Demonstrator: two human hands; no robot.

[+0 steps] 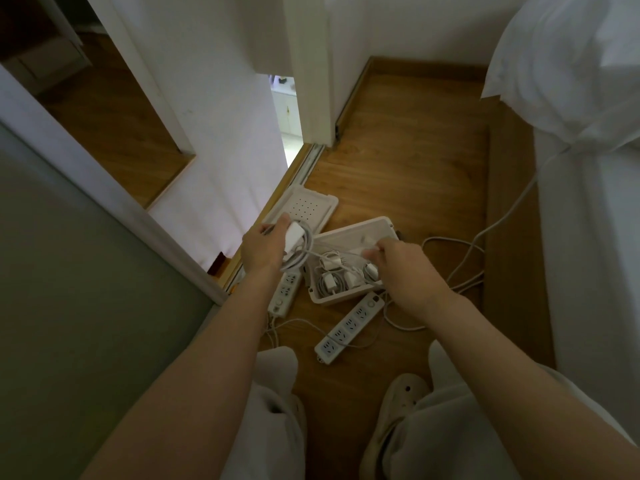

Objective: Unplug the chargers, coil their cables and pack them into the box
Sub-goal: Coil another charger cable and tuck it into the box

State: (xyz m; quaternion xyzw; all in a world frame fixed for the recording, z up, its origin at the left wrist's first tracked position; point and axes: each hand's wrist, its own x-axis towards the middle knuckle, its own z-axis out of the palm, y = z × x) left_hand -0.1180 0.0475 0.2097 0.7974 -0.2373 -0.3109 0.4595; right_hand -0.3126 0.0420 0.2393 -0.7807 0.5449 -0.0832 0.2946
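White charger point(294, 233) in left grip point(261, 249), cable point(302, 260) in right grip point(405, 268)

The left hand point(260, 249) holds a coiled charger point(295, 241) while the right hand point(403, 268) pinches its cable point(332, 255) above the box point(349, 299).

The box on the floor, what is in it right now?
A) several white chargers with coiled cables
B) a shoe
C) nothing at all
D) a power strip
A: the open box holds several white chargers, with their cables coiled up beside them.
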